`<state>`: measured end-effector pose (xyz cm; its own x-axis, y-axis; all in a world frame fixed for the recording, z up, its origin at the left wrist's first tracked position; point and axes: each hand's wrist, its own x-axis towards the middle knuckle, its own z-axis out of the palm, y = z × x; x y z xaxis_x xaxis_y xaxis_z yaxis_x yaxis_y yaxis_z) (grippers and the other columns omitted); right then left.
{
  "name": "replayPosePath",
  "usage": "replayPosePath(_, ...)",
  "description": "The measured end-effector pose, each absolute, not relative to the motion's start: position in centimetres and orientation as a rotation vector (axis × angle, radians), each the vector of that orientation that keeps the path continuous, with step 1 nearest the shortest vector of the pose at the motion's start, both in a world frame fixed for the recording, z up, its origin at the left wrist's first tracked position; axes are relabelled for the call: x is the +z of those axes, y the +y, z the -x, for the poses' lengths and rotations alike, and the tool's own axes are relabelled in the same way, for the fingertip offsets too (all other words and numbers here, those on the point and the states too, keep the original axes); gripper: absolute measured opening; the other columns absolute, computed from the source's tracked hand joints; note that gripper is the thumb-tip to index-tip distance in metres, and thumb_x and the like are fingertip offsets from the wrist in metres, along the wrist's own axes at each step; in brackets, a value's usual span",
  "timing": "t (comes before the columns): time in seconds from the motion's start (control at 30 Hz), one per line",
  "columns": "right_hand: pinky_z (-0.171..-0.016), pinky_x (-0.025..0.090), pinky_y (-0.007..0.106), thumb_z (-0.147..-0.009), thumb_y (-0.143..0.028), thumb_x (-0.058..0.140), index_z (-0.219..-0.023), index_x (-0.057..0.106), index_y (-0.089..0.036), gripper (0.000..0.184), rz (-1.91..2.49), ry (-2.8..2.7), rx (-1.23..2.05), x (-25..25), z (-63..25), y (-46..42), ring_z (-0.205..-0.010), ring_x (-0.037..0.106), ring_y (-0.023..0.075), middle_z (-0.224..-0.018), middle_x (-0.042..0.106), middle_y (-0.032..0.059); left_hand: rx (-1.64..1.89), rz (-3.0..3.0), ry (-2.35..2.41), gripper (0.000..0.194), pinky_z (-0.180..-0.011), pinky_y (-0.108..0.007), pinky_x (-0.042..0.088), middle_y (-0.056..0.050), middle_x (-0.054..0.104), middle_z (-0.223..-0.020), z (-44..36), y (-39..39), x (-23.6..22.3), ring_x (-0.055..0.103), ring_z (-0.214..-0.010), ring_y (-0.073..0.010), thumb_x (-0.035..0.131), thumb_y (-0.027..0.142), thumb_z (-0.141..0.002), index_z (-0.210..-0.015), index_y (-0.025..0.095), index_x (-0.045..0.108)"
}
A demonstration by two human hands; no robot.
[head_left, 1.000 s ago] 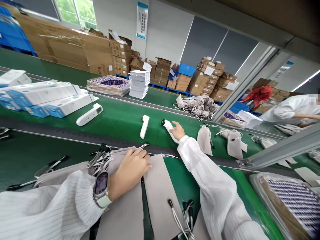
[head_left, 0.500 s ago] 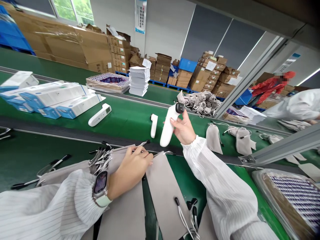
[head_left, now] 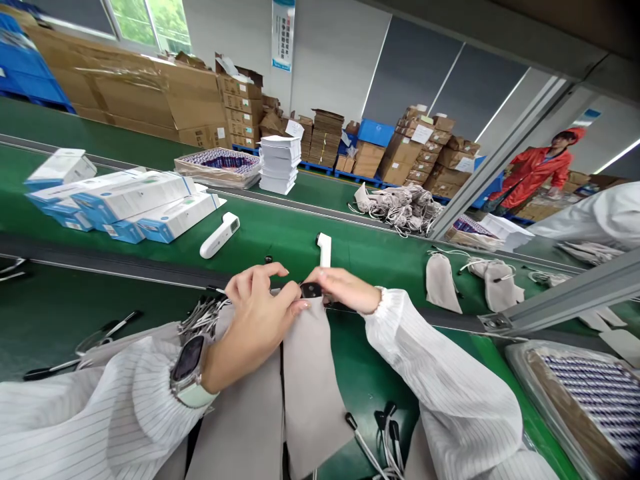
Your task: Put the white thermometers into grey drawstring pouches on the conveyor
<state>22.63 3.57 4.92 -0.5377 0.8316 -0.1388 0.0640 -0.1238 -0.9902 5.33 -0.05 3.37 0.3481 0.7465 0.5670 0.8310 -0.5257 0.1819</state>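
in the head view, the mouth of a grey drawstring pouch [head_left: 307, 373] is pinched by the left hand [head_left: 257, 313], fingers closed on the fabric edge. a handheld thermometer [head_left: 311, 291], only its dark tip visible, is gripped by the right hand [head_left: 345, 290] at the pouch opening, near the edge of the green conveyor belt [head_left: 380, 250]. two more white thermometers [head_left: 220, 235] lie on the belt, with blue-and-white boxes [head_left: 125, 203] to the left.

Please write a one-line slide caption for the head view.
Both hands hold a grey pouch with a thermometer at its mouth.
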Motion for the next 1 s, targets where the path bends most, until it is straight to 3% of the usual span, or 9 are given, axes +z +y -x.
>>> replayPosePath(0.13,-0.038,0.032,0.016,-0.072,-0.064,0.036,-0.071,0.058,-0.012,0.056,1.142,-1.925,1.742,4.7,-22.5,3.0,-0.043,0.041,0.0044,-0.051,0.046,-0.0027,-0.897,2.569,-1.466,0.025,-0.078,-0.045,0.025,-0.009,0.047,-0.102,-4.8,0.3,3.5,0.035,-0.099,-0.0283,0.038,0.033,-0.086,-0.076,0.020,0.057)
replayPosePath(0.3,-0.040,0.030,0.016,-0.078,-0.051,0.044,-0.086,0.061,-0.013,0.042,1.122,-1.814,1.235,5.3,-23.1,2.7,-0.039,0.039,0.0039,-0.048,0.052,-0.0026,-0.514,3.206,-1.525,0.032,-0.084,-0.041,0.023,0.001,0.054,-0.075,-4.2,1.3,3.9,0.047,-0.080,-0.0182,0.038,0.048,-0.082,-0.091,0.020,0.050)
replayPosePath(0.47,-0.036,0.029,0.017,-0.075,-0.046,0.051,-0.072,0.060,-0.013,0.034,1.134,-1.576,0.914,4.9,-24.8,4.0,-0.032,0.037,0.0044,-0.038,0.047,-0.0045,-0.025,3.605,-1.294,0.035,-0.074,-0.028,0.028,0.003,0.049,-0.063,-3.8,2.1,4.7,0.047,-0.070,-0.0144,0.038,0.044,-0.083,-0.068,0.018,0.055)
replayPosePath(0.6,-0.032,0.025,0.017,-0.074,-0.048,0.050,-0.063,0.054,-0.015,0.035,1.237,-1.279,0.623,4.0,-28.6,6.5,-0.028,0.031,0.0041,-0.034,0.041,-0.0063,-0.216,3.717,-1.205,0.037,-0.069,-0.023,0.028,0.005,0.044,-0.060,-3.2,2.5,5.2,0.043,-0.064,-0.0101,0.027,0.032,-0.088,-0.060,0.016,0.046)
replayPosePath(0.73,-0.037,0.031,0.019,-0.070,-0.049,0.052,-0.059,0.051,-0.015,0.036,1.422,-1.310,0.439,3.9,-30.9,6.9,-0.032,0.036,0.0062,-0.035,0.040,-0.0055,-0.350,3.677,-1.150,0.036,-0.069,-0.023,0.028,0.005,0.036,-0.058,-2.9,2.5,5.5,0.038,-0.062,-0.0097,0.028,0.033,-0.088,-0.056,0.016,0.035)
replayPosePath(0.83,-0.047,0.037,0.021,-0.064,-0.054,0.056,-0.080,0.057,-0.017,0.040,1.471,-1.782,0.452,4.3,-28.2,4.0,-0.043,0.047,0.0092,-0.048,0.052,-0.0030,-0.662,3.650,-1.312,0.036,-0.063,-0.021,0.030,0.005,0.035,-0.059,-3.0,2.4,5.6,0.037,-0.061,-0.0098,0.026,0.035,-0.088,-0.059,0.017,0.035)
replayPosePath(0.93,-0.054,0.038,0.024,-0.048,-0.060,0.063,-0.109,0.050,-0.026,0.071,1.491,-2.425,0.467,4.3,-23.5,0.4,-0.058,0.057,0.0162,-0.066,0.061,-0.0008,-0.962,3.501,-1.479,0.036,-0.060,-0.020,0.031,0.005,0.038,-0.060,-3.1,2.1,5.8,0.038,-0.061,-0.0102,0.027,0.037,-0.088,-0.060,0.017,0.039)
replayPosePath(1.0,-0.051,0.037,0.025,-0.046,-0.058,0.064,-0.115,0.044,-0.029,0.078,1.554,-2.647,0.448,4.4,-21.7,-0.8,-0.059,0.058,0.0192,-0.067,0.061,-0.0006,-0.953,3.475,-1.465,0.036,-0.062,-0.021,0.033,0.004,0.044,-0.064,-2.8,2.1,6.2,0.042,-0.065,-0.0111,0.027,0.037,-0.088,-0.065,0.017,0.046)
